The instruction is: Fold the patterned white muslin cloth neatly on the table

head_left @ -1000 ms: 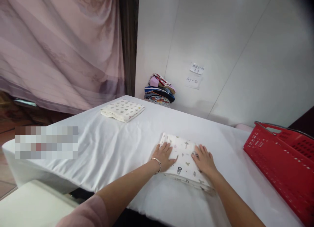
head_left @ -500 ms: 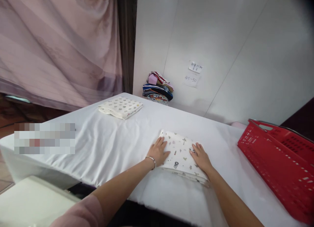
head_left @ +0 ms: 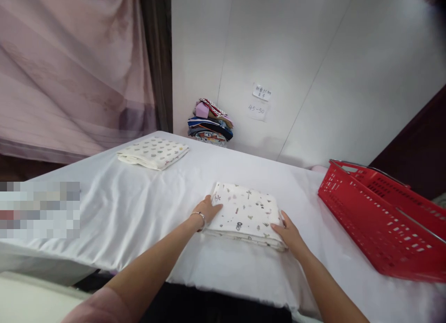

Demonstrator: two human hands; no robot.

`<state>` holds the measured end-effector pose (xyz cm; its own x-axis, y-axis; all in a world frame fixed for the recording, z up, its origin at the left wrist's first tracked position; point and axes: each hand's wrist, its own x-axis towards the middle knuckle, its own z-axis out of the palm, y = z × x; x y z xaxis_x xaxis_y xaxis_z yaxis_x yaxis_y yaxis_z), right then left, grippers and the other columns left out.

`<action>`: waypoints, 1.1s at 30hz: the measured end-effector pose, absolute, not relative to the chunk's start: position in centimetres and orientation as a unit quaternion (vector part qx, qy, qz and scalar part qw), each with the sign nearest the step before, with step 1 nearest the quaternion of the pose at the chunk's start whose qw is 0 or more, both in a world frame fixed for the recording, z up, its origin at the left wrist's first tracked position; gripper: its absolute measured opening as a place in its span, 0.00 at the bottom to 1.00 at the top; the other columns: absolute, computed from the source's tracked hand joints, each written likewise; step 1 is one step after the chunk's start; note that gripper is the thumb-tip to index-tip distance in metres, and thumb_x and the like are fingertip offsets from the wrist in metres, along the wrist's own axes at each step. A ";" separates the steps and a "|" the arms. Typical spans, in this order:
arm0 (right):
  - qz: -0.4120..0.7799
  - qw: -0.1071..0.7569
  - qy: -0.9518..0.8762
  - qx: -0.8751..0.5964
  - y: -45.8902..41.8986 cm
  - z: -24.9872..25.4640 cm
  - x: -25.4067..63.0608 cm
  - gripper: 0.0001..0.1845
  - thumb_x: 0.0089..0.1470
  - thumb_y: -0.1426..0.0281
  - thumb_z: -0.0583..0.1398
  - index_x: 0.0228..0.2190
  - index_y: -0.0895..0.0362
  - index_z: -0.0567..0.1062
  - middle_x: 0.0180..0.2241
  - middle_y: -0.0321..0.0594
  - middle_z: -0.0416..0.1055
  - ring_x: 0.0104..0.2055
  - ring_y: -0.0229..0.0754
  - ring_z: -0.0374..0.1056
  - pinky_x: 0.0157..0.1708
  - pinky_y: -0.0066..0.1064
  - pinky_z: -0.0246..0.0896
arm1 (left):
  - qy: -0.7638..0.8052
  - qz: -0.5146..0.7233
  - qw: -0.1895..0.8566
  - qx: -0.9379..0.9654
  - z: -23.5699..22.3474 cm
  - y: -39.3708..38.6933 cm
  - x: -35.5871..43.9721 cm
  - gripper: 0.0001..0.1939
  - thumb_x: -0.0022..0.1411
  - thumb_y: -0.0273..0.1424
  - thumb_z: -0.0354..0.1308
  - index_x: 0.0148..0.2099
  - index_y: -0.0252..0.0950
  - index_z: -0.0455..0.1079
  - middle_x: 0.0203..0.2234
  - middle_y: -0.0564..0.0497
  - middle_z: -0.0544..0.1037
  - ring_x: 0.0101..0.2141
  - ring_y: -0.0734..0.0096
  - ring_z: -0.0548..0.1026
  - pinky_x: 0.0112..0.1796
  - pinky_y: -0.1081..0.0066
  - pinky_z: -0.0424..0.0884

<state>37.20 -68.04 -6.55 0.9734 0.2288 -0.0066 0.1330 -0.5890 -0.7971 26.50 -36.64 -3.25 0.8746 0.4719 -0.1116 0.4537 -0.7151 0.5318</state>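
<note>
A folded white cloth point(head_left: 247, 211) with small plant and insect prints lies flat on the white-covered table in front of me. My left hand point(head_left: 208, 211), with a bracelet at the wrist, grips its left edge, thumb on top and fingers partly hidden at the side. At the right edge, my right hand point(head_left: 290, 234) holds the cloth the same way, its thumb resting on the upper layer. Farther back on the left lies a second folded cloth point(head_left: 153, 152), cream with grey spots, which neither hand touches.
A red plastic basket point(head_left: 376, 220) with metal handles stands on the table's right side. Behind the far edge, a stack of folded fabrics point(head_left: 211, 123) rests against the wall point(head_left: 296, 44), below paper notes point(head_left: 258, 110). A pink curtain point(head_left: 69, 67) hangs at left.
Both hands have moved from lying flat on top of the printed cloth outward to its left and right edges. The view has turned slightly to the right.
</note>
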 end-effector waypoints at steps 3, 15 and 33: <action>0.072 0.467 -0.117 -0.873 -67.8 -6.3 36.5 0.41 0.45 0.59 0.59 0.58 0.59 0.54 0.46 0.49 0.69 0.44 0.47 0.69 0.42 0.40 0.65 | 0.251 -0.014 0.283 0.926 -2.8 -36.0 26.7 0.31 0.54 0.45 0.50 0.56 0.32 0.56 0.42 0.38 0.74 0.42 0.55 0.73 0.39 0.63 0.67; -0.091 0.271 -0.241 -0.927 -66.3 -5.3 33.3 0.29 0.51 0.58 0.54 0.54 0.54 0.60 0.53 0.48 0.60 0.55 0.53 0.56 0.50 0.46 0.56 | 0.254 0.034 0.272 0.927 -2.6 -33.9 25.8 0.34 0.56 0.49 0.49 0.60 0.37 0.51 0.47 0.42 0.71 0.44 0.57 0.71 0.40 0.64 0.66; -0.150 0.243 -0.485 -0.827 -62.7 -4.0 29.1 0.14 0.59 0.72 0.48 0.41 0.56 0.71 0.36 0.43 0.68 0.39 0.43 0.62 0.37 0.36 0.60 | -0.138 0.200 0.182 0.953 -3.3 -37.5 21.4 0.11 0.62 0.34 0.50 0.41 0.39 0.71 0.36 0.49 0.73 0.38 0.68 0.69 0.40 0.65 0.64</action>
<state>29.13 -62.69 -3.98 0.4848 0.7291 0.4831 0.8746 -0.4115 -0.2566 21.42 -37.47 -3.33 0.8818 -0.1913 0.4311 -0.3365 -0.8957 0.2909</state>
